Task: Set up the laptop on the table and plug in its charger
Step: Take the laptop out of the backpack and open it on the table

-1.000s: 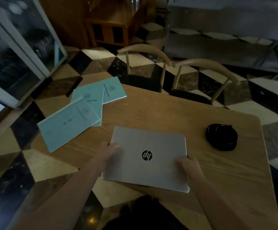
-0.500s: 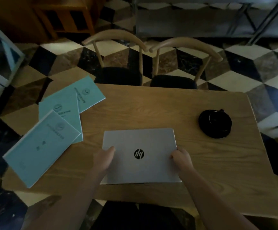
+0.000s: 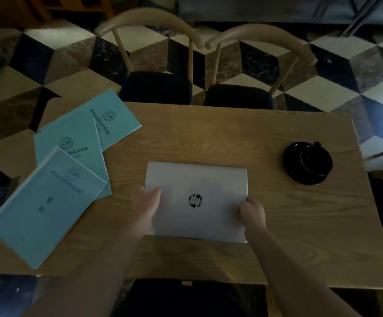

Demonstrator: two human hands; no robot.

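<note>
A closed silver laptop (image 3: 197,186) with a round dark logo lies flat near the middle of the wooden table (image 3: 208,138). My left hand (image 3: 145,204) grips its left edge, thumb on the lid. My right hand (image 3: 252,211) grips its right edge near the front corner. A coiled black charger cable (image 3: 307,162) sits on the table to the right of the laptop, apart from both hands.
Three light-blue booklets (image 3: 71,161) fan over the table's left side, the nearest overhanging the edge. Two wooden chairs with dark seats (image 3: 238,94) stand at the far side. The floor is checkered tile.
The laptop has shifted away from the front edge toward the table's middle and squared up with it, both hands still on its sides. The view tilted further down.
</note>
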